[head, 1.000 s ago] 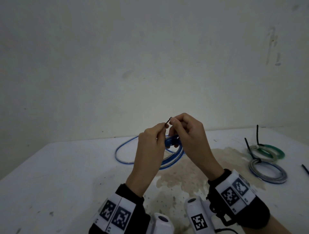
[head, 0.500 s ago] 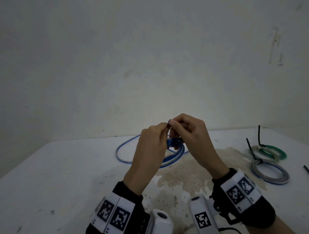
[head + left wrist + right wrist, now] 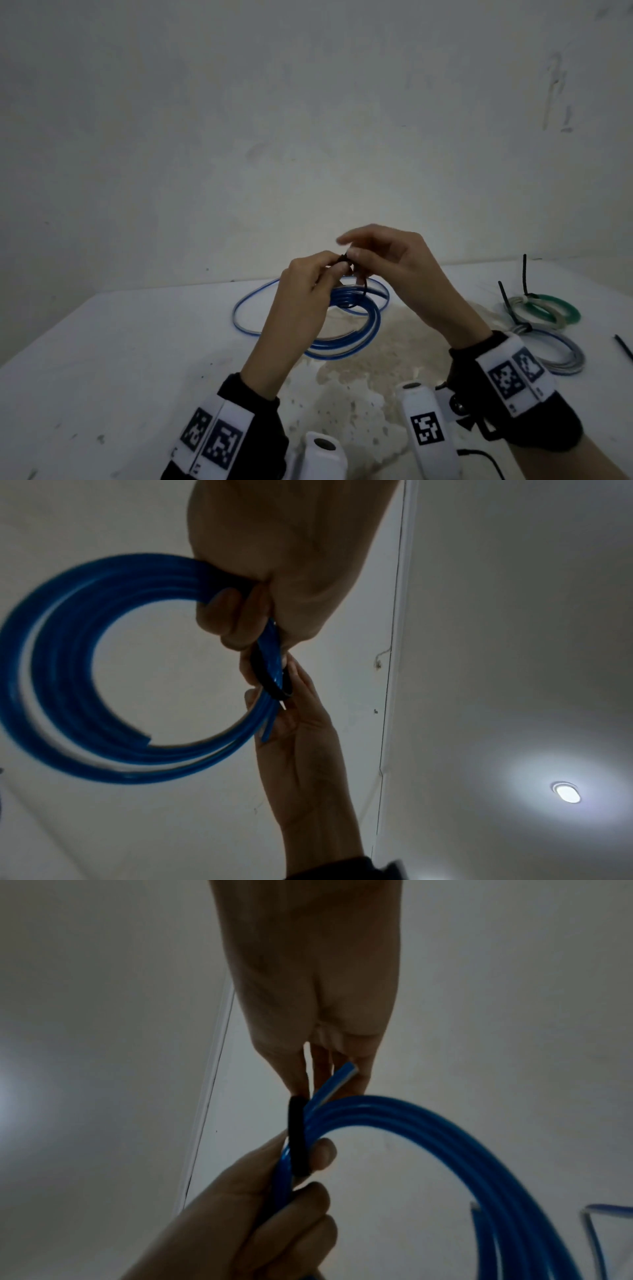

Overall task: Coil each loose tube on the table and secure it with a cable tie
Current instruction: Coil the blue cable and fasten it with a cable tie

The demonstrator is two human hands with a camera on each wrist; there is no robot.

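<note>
A blue tube coil (image 3: 371, 322) hangs above the white table (image 3: 102, 359), held up by both hands. A black cable tie (image 3: 365, 287) is looped around its strands. My left hand (image 3: 327, 272) grips the bundled strands and the tie from the left; in the left wrist view the fingers (image 3: 236, 615) curl round the coil (image 3: 68, 669) by the tie (image 3: 270, 677). My right hand (image 3: 354, 256) pinches the tie's top with its index finger lifted. In the right wrist view its fingertips (image 3: 298, 1080) meet the tie (image 3: 298, 1137) beside a tube end (image 3: 342, 1077).
A paler blue tube loop (image 3: 239, 308) lies on the table behind the hands. At the right sit a tied green coil (image 3: 561, 308), a whitish coil (image 3: 513, 303) and a grey coil (image 3: 561, 359). A loose black tie (image 3: 623, 349) lies at the right edge. A wall stands behind.
The tie's tail that stuck up above the fingers no longer shows. The right index finger has lifted and straightened. The coil has hardly moved.
</note>
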